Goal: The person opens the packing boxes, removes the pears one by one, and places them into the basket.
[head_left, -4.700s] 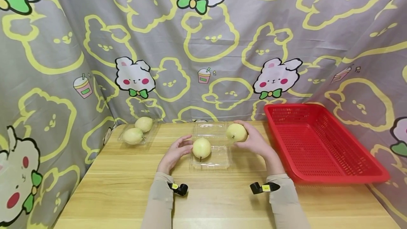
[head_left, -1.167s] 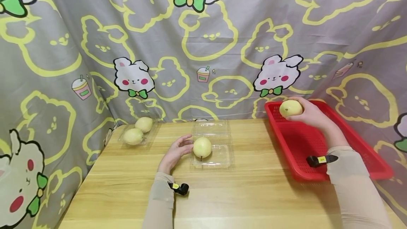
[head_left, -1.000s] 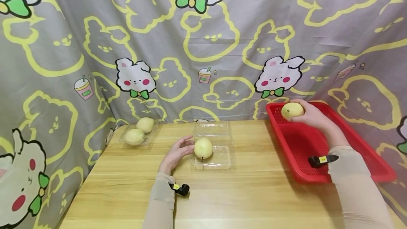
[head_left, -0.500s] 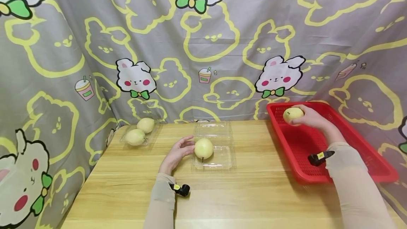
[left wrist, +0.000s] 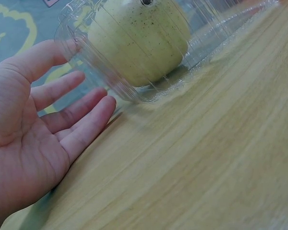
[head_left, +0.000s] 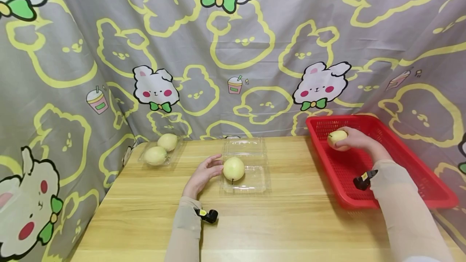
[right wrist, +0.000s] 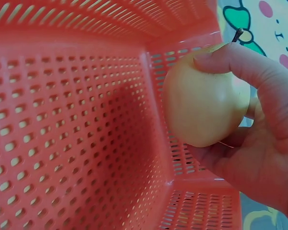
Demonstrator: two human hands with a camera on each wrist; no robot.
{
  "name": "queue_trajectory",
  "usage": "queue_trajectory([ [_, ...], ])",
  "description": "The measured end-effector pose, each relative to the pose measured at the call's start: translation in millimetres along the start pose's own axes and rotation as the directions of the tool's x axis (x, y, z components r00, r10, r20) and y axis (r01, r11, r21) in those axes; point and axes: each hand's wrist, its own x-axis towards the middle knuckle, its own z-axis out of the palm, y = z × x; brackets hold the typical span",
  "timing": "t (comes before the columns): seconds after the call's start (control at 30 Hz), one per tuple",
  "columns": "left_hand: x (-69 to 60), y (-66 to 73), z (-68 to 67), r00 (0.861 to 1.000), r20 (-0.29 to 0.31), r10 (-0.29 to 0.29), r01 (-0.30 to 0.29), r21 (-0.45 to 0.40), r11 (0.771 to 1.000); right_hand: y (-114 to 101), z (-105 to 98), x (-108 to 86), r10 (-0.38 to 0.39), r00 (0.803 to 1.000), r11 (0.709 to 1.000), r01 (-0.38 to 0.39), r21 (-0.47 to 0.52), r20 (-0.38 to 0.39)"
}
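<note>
My right hand (head_left: pixel 358 140) grips a pale yellow pear (right wrist: pixel 201 103) inside the far left part of the red plastic basket (head_left: pixel 404 203). The stem of that pear shows beside my thumb in the right wrist view. My left hand (head_left: pixel 204 174) rests with fingers extended at the left side of a clear plastic clamshell box (head_left: pixel 255 179); the fingertips touch or nearly touch its wall (left wrist: pixel 93 72). In the left half of this box lies another pear (head_left: pixel 234 169), stem toward me. The lid of the box is folded back, away from me.
At the back left of the wooden table (head_left: pixel 233 229), a second clear box (head_left: pixel 174 159) holds two pears (head_left: pixel 155 155). A patterned grey curtain (head_left: pixel 204 51) rises behind and at both sides. The basket's rim stands up along the table's right side.
Earlier my right hand held the pear over the clear box. It has carried it right to the basket and lowered it inside. My left hand has stayed beside the clear box.
</note>
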Motion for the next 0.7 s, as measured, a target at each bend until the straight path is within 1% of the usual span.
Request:
queue_trajectory([
  [0.27,0.8,0.7,-0.7,1.000,0.004,-0.003,0.003,0.001,1.000,1.4,3.3,-3.5,0.022,0.999,1.000,-0.022,-0.010,0.024],
  [0.47,1.9,1.3,-1.0,1.000,-0.005,-0.011,0.011,-0.002,1.000,1.1,5.2,-5.8,0.045,0.998,0.999,-0.045,-0.001,0.054],
  [0.53,1.7,1.0,-1.0,1.000,-0.005,-0.013,0.013,-0.002,1.000,2.8,6.4,-4.6,0.043,0.997,0.999,-0.043,-0.011,0.064],
  [0.7,1.0,0.0,-1.1,1.000,-0.004,-0.010,0.010,0.008,1.000,7.8,10.1,0.9,0.028,0.998,0.998,-0.026,-0.049,0.056],
])
